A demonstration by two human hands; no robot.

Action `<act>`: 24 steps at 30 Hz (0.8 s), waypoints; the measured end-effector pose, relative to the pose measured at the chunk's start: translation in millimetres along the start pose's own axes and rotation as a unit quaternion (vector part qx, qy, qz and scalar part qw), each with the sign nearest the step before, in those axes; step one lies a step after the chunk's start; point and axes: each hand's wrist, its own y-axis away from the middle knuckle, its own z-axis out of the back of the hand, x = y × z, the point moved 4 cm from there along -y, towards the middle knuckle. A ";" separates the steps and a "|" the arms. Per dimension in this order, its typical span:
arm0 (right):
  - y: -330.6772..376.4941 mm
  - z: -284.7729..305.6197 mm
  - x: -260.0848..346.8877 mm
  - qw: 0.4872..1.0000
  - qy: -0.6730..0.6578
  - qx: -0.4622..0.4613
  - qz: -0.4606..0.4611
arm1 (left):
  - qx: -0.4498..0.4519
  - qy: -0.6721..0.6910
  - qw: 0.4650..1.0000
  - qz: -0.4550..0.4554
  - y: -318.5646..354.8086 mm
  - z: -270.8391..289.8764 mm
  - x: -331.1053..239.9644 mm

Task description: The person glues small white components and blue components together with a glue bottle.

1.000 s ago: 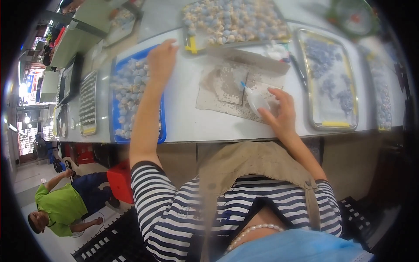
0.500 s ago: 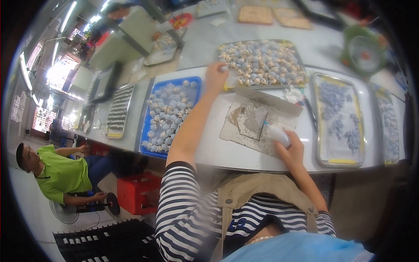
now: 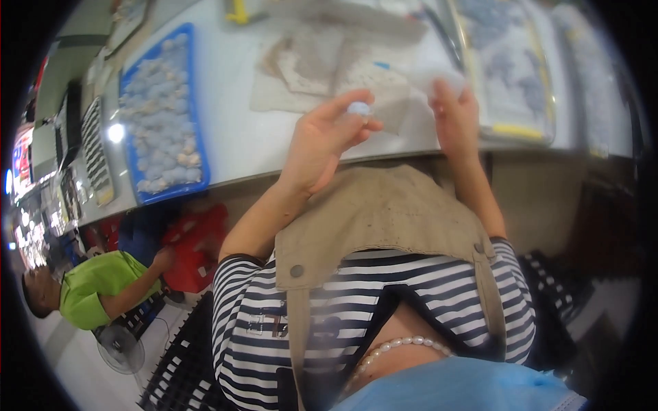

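Observation:
My left hand [image 3: 327, 140] is above the table's near edge, its thumb and fingers closed on a small pale blue rounded piece [image 3: 358, 108]. To its right, my right hand [image 3: 455, 118] grips a whitish translucent squeeze bottle [image 3: 433, 77]. The bottle is smeared by motion, and its thin blue tip [image 3: 382, 66] points left over the table. Beyond my hands lies a grey-brown stained cardboard sheet [image 3: 271, 96], with a smaller stained piece [image 3: 308, 63] on top of it.
At left, a blue tray [image 3: 196, 109] holds many pale blue and cream pieces. A yellow-edged tray [image 3: 515, 130] with grey-blue pieces stands at right, another tray [image 3: 586, 82] beyond it. A person in a green shirt [image 3: 103, 281] sits at lower left near a red stool [image 3: 195, 250].
My left hand has come back from the far tray of pieces toward me, now with a small blue piece. The bottle remains in my right hand. The view has tilted down.

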 end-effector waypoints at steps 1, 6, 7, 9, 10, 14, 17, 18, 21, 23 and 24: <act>2.2 3.4 -2.5 1.000 0.008 -0.011 -0.010 | 0.021 0.014 0.999 -0.018 2.7 -2.4 5.0; 20.2 3.5 2.0 0.993 -0.116 0.023 -0.021 | -0.003 -0.014 1.000 -0.018 9.8 -3.0 12.9; 25.3 2.2 5.7 0.993 -0.114 0.022 -0.023 | -0.019 -0.051 0.998 -0.022 10.5 -2.1 12.6; 35.0 0.1 15.2 0.996 -0.086 0.015 0.012 | -0.033 -0.036 0.998 -0.031 11.8 -0.9 16.4; 37.9 0.3 15.5 0.996 -0.084 0.013 0.011 | -0.046 -0.023 0.998 -0.041 12.5 0.9 17.1; 46.2 0.5 29.3 0.987 0.067 0.016 0.144 | -0.043 -0.041 0.996 -0.064 12.6 2.0 15.4; 55.4 -3.5 46.1 0.949 0.194 0.012 0.246 | -0.036 -0.088 0.991 -0.090 14.8 1.5 12.2; 57.6 -5.6 51.4 0.924 0.257 0.014 0.282 | -0.033 -0.092 0.991 -0.092 15.8 1.3 10.8; 61.4 -10.6 58.9 0.876 0.313 0.046 0.364 | -0.035 -0.110 0.989 -0.097 18.6 0.5 8.1; 63.0 -14.5 59.7 0.873 0.311 0.056 0.372 | -0.044 -0.125 0.986 -0.099 19.8 2.7 7.8; 64.2 -17.5 60.3 0.869 0.310 0.067 0.379 | -0.051 -0.131 0.985 -0.097 20.1 4.5 8.2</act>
